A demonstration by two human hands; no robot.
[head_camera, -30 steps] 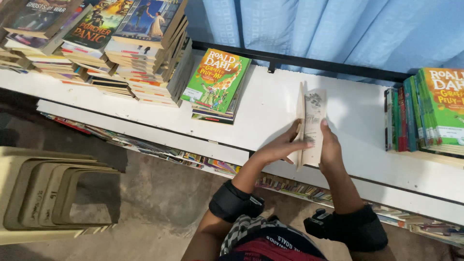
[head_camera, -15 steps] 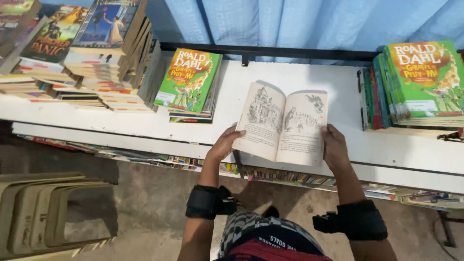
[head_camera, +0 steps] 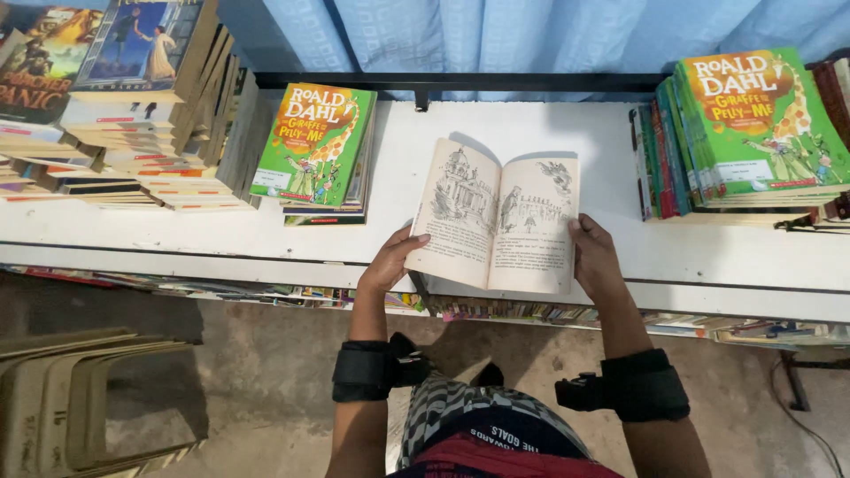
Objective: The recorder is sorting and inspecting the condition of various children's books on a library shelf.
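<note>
We are looking at a white shelf [head_camera: 266, 235] carrying stacks of paperbacks: a green-covered stack [head_camera: 317, 150] toward its left, a taller mixed pile [head_camera: 133, 115] at the left end, more green books [head_camera: 753, 133] at the right end. The open illustrated book [head_camera: 500, 217] is lying at the shelf's front edge; a second ago we were holding it upright and nearly closed. Our left hand [head_camera: 390, 261] is pinching the left page edge; our right hand [head_camera: 595, 257] is gripping the right edge.
</note>
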